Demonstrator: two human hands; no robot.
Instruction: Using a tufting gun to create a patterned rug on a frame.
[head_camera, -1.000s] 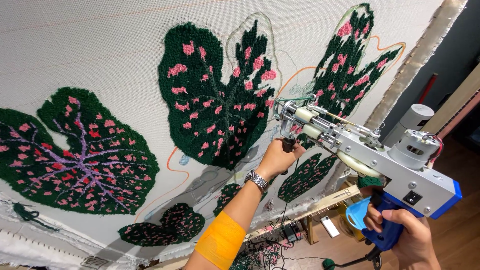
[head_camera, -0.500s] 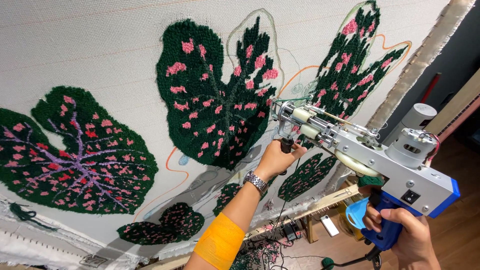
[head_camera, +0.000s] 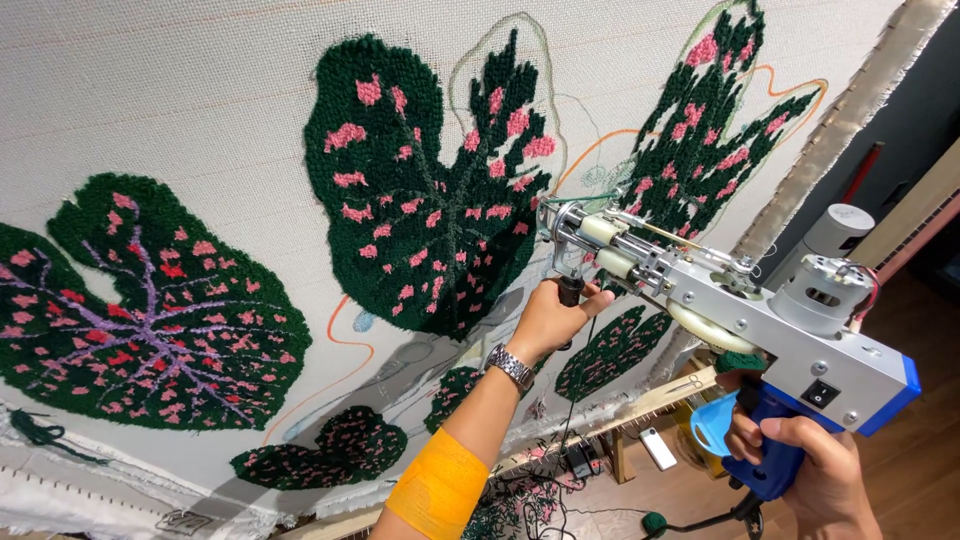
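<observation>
Head view: a large white backing cloth (head_camera: 200, 90), stretched taut on a frame, fills most of the picture, with a frayed beige edge strip running down the upper right and a brown wooden floor (head_camera: 900, 470) at the lower right. On the cloth are tufted dark green leaves dotted with pink: one with purple veins at the left (head_camera: 150, 310), a tall one in the centre (head_camera: 420, 190), another at the upper right (head_camera: 710, 150), and smaller ones low down. Thin orange and green outlines mark unfilled shapes.

A silver and blue tufting gun (head_camera: 740, 320) sits right of centre, its needle end touching the cloth beside the central leaf. The left hand (head_camera: 555, 320), with a metal wristwatch (head_camera: 510, 365) and an orange band (head_camera: 440, 490) on the forearm, is closed around the gun's black front handle. The right hand (head_camera: 810, 470), at the lower right, is wrapped around the blue rear grip.

Judging from this, tufting along the right edge of the central leaf is in hand. The next pass calls for firm, even pressure into the cloth and steady guiding.
</observation>
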